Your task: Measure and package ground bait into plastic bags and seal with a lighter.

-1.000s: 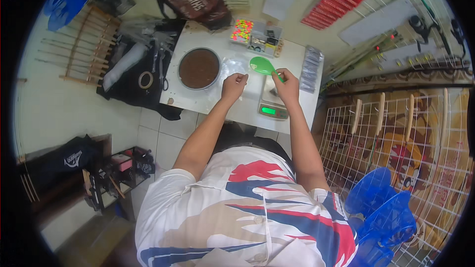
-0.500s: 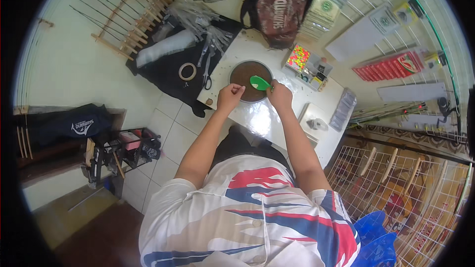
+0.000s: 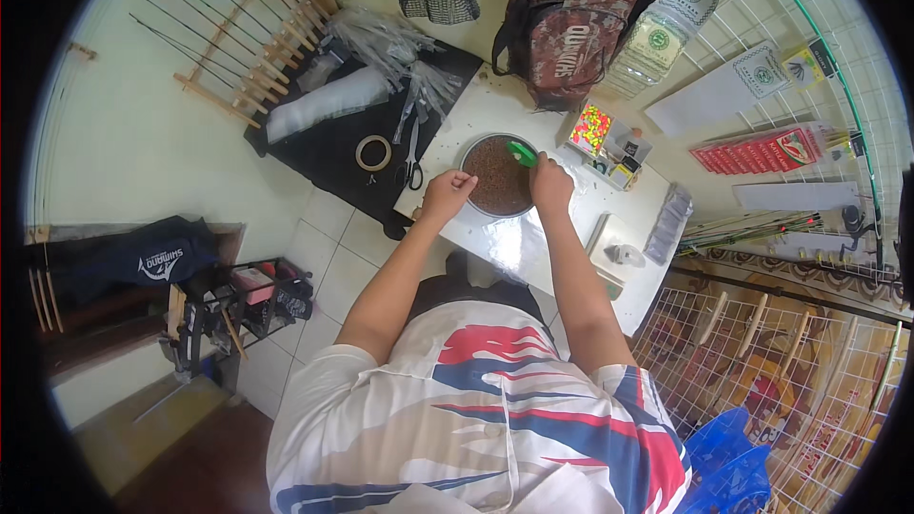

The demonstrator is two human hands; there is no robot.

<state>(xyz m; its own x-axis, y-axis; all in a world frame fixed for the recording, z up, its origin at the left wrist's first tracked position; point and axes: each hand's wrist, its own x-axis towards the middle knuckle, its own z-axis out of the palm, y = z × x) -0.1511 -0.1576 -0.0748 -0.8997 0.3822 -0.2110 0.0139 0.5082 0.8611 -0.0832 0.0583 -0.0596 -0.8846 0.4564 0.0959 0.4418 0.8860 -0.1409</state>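
Observation:
A round pan (image 3: 466, 198) on the white table is filled with brown, crumbly material (image 3: 500, 181). My right hand (image 3: 551, 185) is closed around a green plastic spoon (image 3: 521, 153), whose bowl end is over the far right part of the pan, close to its rim. Something pale shows on the spoon, too small to name. At the pan's left rim is my left hand (image 3: 449, 195), its fingertips pinched together over the edge of the brown material. Whatever the pinch holds, if anything, is too small to make out.
On the white table (image 3: 457, 138) stand an open box with bright pellets (image 3: 590, 128), a small scale (image 3: 609, 252) and a clear plastic tray (image 3: 669, 224). The black-covered surface bears scissors (image 3: 412, 171), a tape roll (image 3: 372, 153) and plastic bags (image 3: 381, 43). A camouflage backpack (image 3: 581, 38) stands behind.
The green spoon has moved from the pan's middle to its far right side and turned more on edge. My left hand stays pinched at the left rim. The whole view has shifted slightly.

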